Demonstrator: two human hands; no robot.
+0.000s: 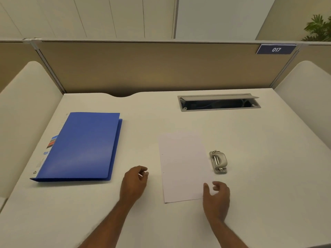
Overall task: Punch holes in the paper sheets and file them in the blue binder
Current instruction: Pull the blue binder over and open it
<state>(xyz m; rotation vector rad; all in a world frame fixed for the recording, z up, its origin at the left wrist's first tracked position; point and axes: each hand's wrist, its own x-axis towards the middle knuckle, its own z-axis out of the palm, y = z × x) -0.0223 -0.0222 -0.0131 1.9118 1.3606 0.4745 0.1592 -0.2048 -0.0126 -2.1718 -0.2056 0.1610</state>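
Paper sheets (182, 167) lie flat btwn closed blue binder (80, 147) & hole punch (218, 161), both hands empty, left hand (136, 181) loosely curled, right hand (216, 197) spread at sheet corner; square edges before punching.

Both bare forearms reach forward, the left hand (134, 181) held loosely curled with fingers bent inward and empty, the right hand (217, 197) spread open, thumb apart from the fingers, gripping nothing.
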